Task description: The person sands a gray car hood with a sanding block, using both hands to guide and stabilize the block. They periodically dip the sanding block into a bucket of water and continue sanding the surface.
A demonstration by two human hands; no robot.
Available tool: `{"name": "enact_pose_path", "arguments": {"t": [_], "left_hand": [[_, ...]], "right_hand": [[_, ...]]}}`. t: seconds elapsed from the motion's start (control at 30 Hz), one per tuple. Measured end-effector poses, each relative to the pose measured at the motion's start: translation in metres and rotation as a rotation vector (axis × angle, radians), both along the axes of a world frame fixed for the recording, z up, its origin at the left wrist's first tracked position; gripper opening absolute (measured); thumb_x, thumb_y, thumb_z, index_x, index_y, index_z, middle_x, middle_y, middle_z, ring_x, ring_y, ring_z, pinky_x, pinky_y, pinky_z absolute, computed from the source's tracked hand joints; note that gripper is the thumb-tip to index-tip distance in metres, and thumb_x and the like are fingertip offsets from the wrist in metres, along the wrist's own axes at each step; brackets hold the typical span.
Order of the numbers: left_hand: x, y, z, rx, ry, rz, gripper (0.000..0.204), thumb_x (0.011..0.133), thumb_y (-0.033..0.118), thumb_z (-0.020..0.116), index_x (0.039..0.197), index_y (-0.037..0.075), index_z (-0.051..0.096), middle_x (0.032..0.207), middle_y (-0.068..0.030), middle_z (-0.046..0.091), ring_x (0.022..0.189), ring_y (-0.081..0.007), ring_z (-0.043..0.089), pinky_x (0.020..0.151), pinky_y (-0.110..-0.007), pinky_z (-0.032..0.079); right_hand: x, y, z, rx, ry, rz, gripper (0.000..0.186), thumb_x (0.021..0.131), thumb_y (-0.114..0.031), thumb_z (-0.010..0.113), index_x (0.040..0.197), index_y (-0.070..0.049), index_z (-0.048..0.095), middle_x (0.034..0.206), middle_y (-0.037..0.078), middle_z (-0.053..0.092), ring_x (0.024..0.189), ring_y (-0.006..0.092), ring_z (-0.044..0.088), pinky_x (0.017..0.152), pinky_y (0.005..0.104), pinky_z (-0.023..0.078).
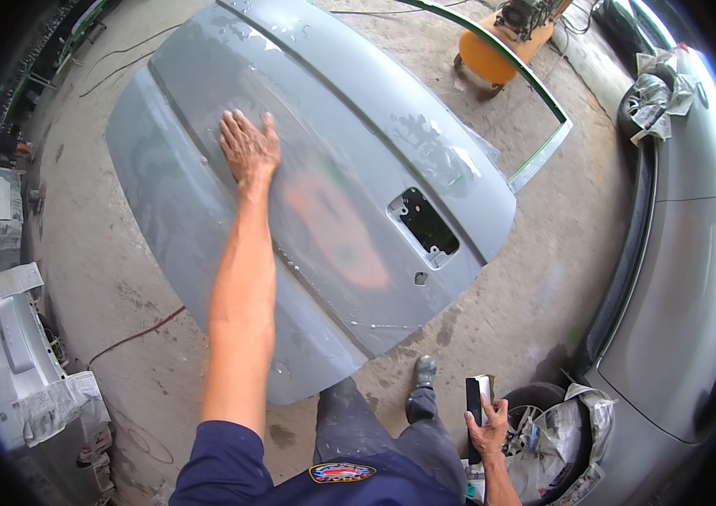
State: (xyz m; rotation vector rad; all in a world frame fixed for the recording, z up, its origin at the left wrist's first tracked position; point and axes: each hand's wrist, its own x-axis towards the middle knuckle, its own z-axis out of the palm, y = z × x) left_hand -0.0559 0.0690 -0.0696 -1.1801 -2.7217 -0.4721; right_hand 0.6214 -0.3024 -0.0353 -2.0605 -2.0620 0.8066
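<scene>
While the left hand (248, 148) lies flat, fingers together, on the grey primed car panel (324, 181) filling the upper centre, the right hand (486, 426) at lower right clamps a dark sanding block (476, 398). Broad, stiff sheet metal, wet and probably slippery, it looks awkward and best lifted by its outer edges.

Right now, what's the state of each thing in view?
Left hand: flat, palm down on the panel.
Right hand: gripping a dark sanding block.
Grey car body panel: lying flat, wet, sanded patch showing orange.
Car wheel: masked with newspaper.
Orange compressor: standing upright.
</scene>
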Motion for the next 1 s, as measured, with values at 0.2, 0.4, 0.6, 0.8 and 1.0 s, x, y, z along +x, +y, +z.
{"name": "enact_pose_path", "arguments": {"t": [0.2,0.4,0.6,0.8,1.0], "left_hand": [[0.081,-0.047,0.001,-0.030,-0.076,-0.019,0.085,0.117,0.057,0.030,0.172,-0.008,0.025,0.182,-0.0278,0.021,0.170,-0.0379,0.020,0.139,-0.048,0.016],[0.158,-0.092,0.001,-0.025,-0.096,-0.045,0.083,0.118,0.054,0.031,0.172,-0.008,0.024,0.182,-0.0283,0.019,0.170,-0.0395,0.017,0.139,-0.052,0.018],[0.253,-0.147,-0.009,-0.034,-0.057,-0.062,0.083,0.117,0.053,0.035,0.172,-0.009,0.025,0.182,-0.0289,0.020,0.170,-0.0411,0.018,0.138,-0.052,0.017],[0.374,-0.215,-0.015,-0.053,-0.070,-0.133,0.083,0.117,0.052,0.036,0.172,-0.009,0.021,0.182,-0.0293,0.017,0.170,-0.0415,0.017,0.139,-0.053,0.015],[0.367,-0.216,-0.002,-0.084,-0.108,-0.169,0.084,0.117,0.053,0.035,0.173,-0.009,0.021,0.183,-0.0278,0.016,0.170,-0.0406,0.016,0.139,-0.052,0.013]], "right_hand": [[0.006,0.016,0.008,0.022,0.058,0.025,0.065,0.076,-0.027,0.093,0.139,-0.016,0.077,0.110,0.019,0.060,0.097,0.0386,0.066,0.083,0.0480,0.057],[0.037,0.025,0.018,0.043,0.092,0.022,0.066,0.077,-0.027,0.094,0.139,-0.016,0.077,0.109,0.019,0.060,0.098,0.0388,0.066,0.084,0.0479,0.057],[0.098,0.007,0.020,0.070,0.129,0.024,0.065,0.078,-0.028,0.093,0.139,-0.017,0.077,0.111,0.019,0.060,0.100,0.0389,0.067,0.085,0.0479,0.058],[0.157,0.000,0.024,0.091,0.119,0.023,0.064,0.078,-0.030,0.093,0.139,-0.019,0.077,0.114,0.018,0.061,0.100,0.0391,0.068,0.084,0.0485,0.059],[0.170,0.021,0.024,0.090,0.079,0.073,0.064,0.077,-0.028,0.093,0.138,-0.018,0.077,0.114,0.018,0.060,0.101,0.0391,0.068,0.084,0.0482,0.059]]}}
